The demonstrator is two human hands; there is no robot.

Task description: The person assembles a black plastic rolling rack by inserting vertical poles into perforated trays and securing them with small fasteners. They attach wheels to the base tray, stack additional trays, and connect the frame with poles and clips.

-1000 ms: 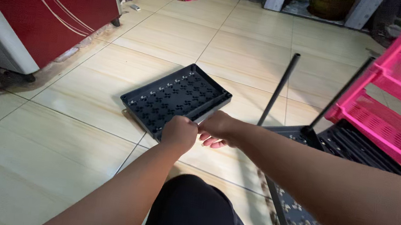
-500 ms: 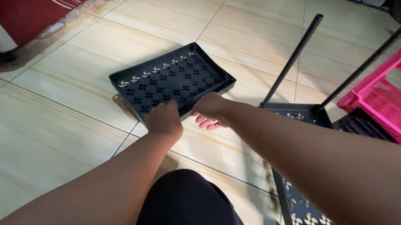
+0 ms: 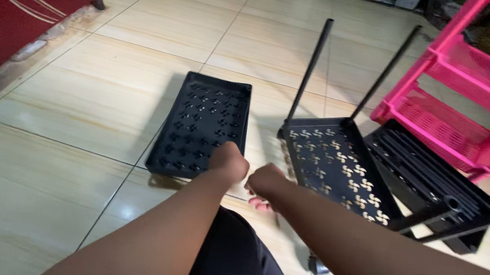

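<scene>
Head view, left hand: the left hand (image 3: 229, 161) is closed into a loose fist at the near right corner of the black tray (image 3: 204, 126). It seems to touch the rim there, but I cannot tell if the fingers really clamp it, because they are hidden under the hand.
Head view, right hand: the right hand (image 3: 266, 182) is also curled shut, just beside the left one, over the bare floor between the two black pieces. It appears to hold nothing.
Black tray: it lies flat on the tiled floor (image 3: 79, 96), open side up, with rows of small pinwheel-shaped holes in the bottom. It is in front of the person's knee (image 3: 226, 257), near enough for both arms.
Black rack part: to the right stands a second perforated shelf (image 3: 339, 165) with two thin black poles (image 3: 309, 71) rising from its far corners, so it looks partly assembled.
Pink rack: a pink plastic shelf unit (image 3: 461, 99) stands at the far right, with another black slatted tray (image 3: 429, 175) just below it.
Red cabinet: a red cabinet (image 3: 10, 4) fills the upper left corner.
Labels and packages: none is visible on any piece.
</scene>
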